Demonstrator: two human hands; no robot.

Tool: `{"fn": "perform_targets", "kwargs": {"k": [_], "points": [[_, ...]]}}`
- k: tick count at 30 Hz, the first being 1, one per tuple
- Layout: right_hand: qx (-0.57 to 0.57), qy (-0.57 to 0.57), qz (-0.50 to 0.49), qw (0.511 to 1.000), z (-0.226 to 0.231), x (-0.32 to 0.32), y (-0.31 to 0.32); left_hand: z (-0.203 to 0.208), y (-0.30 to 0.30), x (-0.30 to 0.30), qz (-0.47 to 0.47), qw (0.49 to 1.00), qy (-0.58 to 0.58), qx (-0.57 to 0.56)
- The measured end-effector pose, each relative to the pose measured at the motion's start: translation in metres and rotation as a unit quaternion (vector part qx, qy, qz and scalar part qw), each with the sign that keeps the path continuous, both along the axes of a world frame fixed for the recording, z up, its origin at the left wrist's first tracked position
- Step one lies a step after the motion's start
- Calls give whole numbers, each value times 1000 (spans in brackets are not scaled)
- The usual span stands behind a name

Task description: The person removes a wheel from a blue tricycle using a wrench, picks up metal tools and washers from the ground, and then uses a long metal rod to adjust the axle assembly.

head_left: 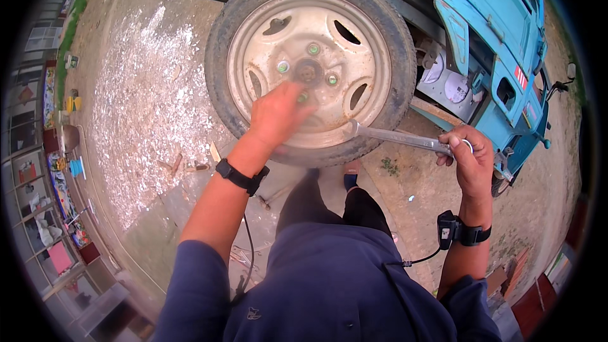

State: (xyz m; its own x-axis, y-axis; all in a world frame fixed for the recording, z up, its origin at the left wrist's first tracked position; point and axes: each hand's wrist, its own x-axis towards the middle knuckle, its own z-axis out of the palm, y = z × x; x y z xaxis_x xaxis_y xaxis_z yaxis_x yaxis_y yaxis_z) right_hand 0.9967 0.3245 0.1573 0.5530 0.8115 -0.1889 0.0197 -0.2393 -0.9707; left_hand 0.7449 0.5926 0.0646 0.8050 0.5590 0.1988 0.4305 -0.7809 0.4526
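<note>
The right hand (pixel 467 154) grips a long silver metal wrench (pixel 399 138); the blurred left hand (pixel 277 113), grip unclear, seemingly hand-turns a small greenish wheel nut (pixel 303 97), probably needing wrenching next.

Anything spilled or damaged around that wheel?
Possibly both. White flecks lie thickly scattered across the ground left of the wheel, like a spill; I can't tell what they are. The wheel's pale metal shows brown, rust-like stains.
</note>
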Motion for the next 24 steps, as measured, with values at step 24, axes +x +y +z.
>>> {"fn": "perform_targets", "kwargs": {"k": [24], "points": [[-1,-1,3,1000,-2,3,5,2,-2,-4,-11,999,40,30]]}}
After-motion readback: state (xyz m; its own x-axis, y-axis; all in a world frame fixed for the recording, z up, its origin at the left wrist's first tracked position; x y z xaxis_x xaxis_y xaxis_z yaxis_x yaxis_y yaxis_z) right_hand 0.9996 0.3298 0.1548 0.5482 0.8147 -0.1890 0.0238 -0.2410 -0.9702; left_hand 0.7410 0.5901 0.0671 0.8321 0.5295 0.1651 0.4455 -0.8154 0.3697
